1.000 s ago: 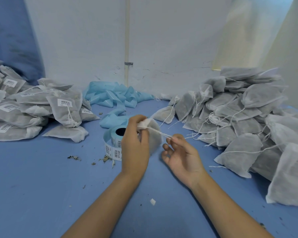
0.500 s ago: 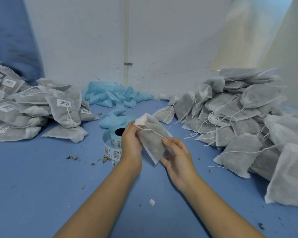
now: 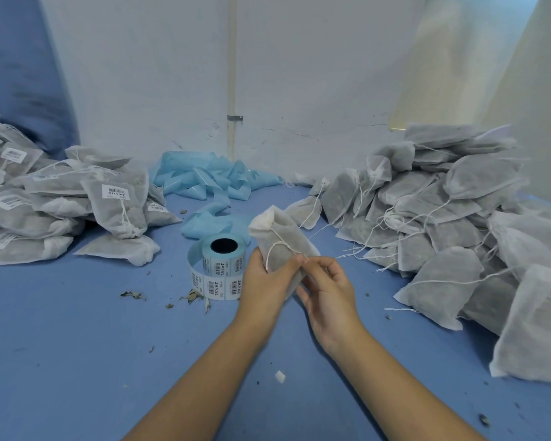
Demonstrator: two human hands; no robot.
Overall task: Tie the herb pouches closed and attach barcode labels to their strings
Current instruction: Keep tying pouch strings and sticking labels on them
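A grey-white herb pouch (image 3: 279,232) stands tilted above the blue table, its gathered neck at the upper left. My left hand (image 3: 266,281) grips its lower part from the left. The pouch's white string (image 3: 279,246) loops down its front, and my right hand (image 3: 326,286) pinches the string's ends between thumb and fingers beside the pouch. Just left of my hands a roll of barcode labels (image 3: 218,265) stands on the table with a strip of labels hanging off its front.
A heap of labelled pouches (image 3: 61,202) lies at the left. Unlabelled pouches with loose strings (image 3: 442,224) are piled at the right. Crumpled blue label backing (image 3: 210,179) lies by the white wall. Dry herb bits (image 3: 191,297) and a paper scrap (image 3: 280,376) dot the blue table (image 3: 77,361).
The string was pulled taut sideways a second ago. Since then my left hand slid from the pouch's neck down to its body, and my right hand came in close, holding the slack string.
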